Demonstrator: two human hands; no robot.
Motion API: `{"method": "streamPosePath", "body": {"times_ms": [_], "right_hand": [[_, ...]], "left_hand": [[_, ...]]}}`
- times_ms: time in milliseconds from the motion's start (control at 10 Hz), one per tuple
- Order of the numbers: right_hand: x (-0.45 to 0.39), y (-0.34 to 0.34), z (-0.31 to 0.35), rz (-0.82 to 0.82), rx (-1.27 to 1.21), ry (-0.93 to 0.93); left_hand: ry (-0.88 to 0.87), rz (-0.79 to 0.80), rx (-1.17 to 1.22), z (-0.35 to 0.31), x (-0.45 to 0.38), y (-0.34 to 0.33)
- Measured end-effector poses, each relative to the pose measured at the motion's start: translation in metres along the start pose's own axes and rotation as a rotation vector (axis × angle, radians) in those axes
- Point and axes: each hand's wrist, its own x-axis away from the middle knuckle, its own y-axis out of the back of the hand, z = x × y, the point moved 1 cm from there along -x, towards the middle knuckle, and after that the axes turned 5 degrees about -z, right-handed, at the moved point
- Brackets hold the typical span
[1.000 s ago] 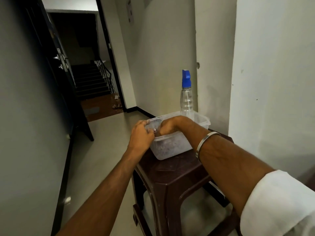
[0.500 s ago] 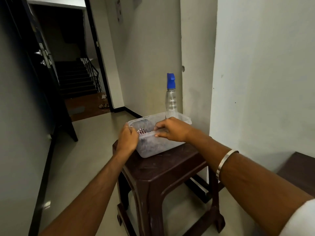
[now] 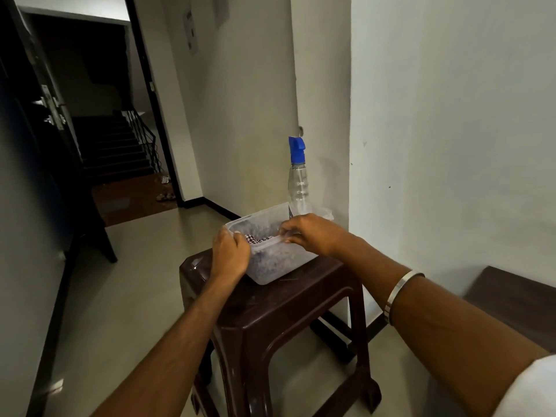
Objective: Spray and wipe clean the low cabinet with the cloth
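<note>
Both hands had come off the inside of the tub [image 3: 279,266] and onto its rim: a second earlier the right hand [image 3: 316,234] was down in it, knuckles bent over the near wall, and by this moment its fingers pinched the near rim, while the left hand [image 3: 230,254] stayed clamped on the corner at 9 o'clock. The view had also drawn back, so the whole stool [image 3: 270,308] showed, with the tub on its top toward 12 o'clock. The cloth [image 3: 255,237], a checked scrap, lay loose inside the tub between the two hands, held by neither. The spray bottle [image 3: 298,179] stood upright at the tub's 1 o'clock; whether inside or just behind it could not be told. A dark flat surface [image 3: 511,296] at 3 o'clock of the stool was probably the low cabinet, and it looked untouched. By my reading the task had barely begun: the hands seemed set to lift or shift the tub with its supplies, and neither spraying nor wiping had started.
</note>
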Motion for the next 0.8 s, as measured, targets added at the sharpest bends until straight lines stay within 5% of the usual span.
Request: {"method": "streamPosePath", "body": {"times_ms": [600,800], "right_hand": [[0.025,0.005,-0.005,-0.057,0.054,-0.061],[0.059,0.019,-0.015,-0.058,0.098,-0.170]], "left_hand": [[-0.097,-0.004,-0.086,-0.010,0.004,-0.003],[-0.319,0.014,-0.101,-0.035,0.021,-0.013]]}}
